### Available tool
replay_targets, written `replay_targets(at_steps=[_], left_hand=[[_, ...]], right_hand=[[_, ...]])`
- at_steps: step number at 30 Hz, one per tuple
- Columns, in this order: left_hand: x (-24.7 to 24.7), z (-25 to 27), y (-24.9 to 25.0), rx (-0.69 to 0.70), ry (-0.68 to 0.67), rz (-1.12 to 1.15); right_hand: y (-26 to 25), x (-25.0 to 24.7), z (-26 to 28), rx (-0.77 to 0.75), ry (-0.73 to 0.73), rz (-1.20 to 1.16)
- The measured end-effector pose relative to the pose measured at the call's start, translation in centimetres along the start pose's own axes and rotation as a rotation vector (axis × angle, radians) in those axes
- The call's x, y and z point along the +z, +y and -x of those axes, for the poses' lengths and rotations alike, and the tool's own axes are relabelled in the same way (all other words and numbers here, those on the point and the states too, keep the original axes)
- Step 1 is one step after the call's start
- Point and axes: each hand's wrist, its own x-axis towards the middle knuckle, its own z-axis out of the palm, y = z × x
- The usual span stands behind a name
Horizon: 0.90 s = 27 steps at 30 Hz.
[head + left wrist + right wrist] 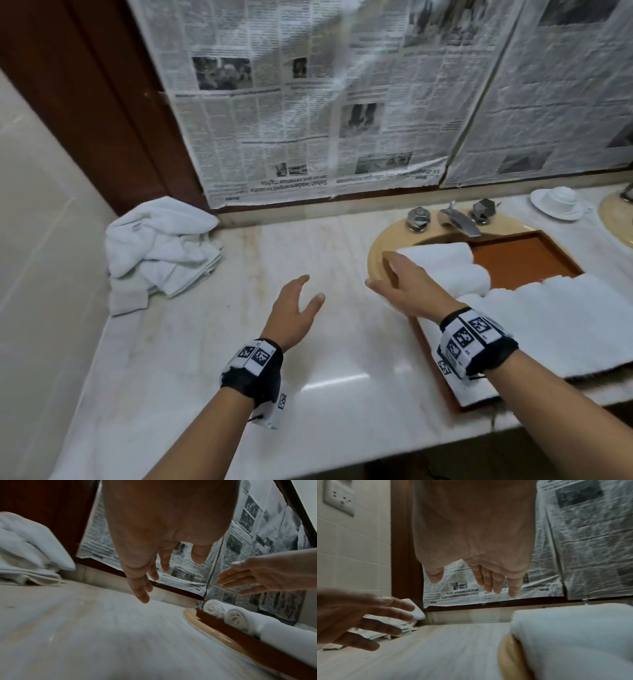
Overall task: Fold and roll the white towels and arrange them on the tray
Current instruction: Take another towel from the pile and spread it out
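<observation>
Both hands hover above the marble desk (212, 342) holding nothing, the left hand (295, 311) with fingers loosely spread, the right hand (407, 284) flat with fingers together. Rolled white towels (448, 270) lie on the brown tray (524, 255) at right; a crumpled towel pile (161, 246) sits far left.

Head downward; wrists low, forward.

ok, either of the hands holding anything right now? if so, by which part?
Nothing is held. The left hand and right hand both hover open above the counter, fingers spread. The rolled towels lie in the tray, untouched.
</observation>
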Motion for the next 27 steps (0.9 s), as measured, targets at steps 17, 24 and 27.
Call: replay_targets(at_steps=[17, 24, 27], left_hand=[[-20.1, 1.4, -10.5, -0.035, 0.100, -0.429], [-24.4, -0.4, -12.1, -0.117, 0.157, -0.538], [-25.8, -1.0, -12.6, -0.144, 0.191, -0.577]], right_hand=[[-19.3, 11.3, -7.0, -0.378, -0.111, 0.377], [-23.2, 14.1, -11.2, -0.523, -0.118, 0.441], [-24.6, 15.2, -13.2, -0.571, -0.128, 0.453]])
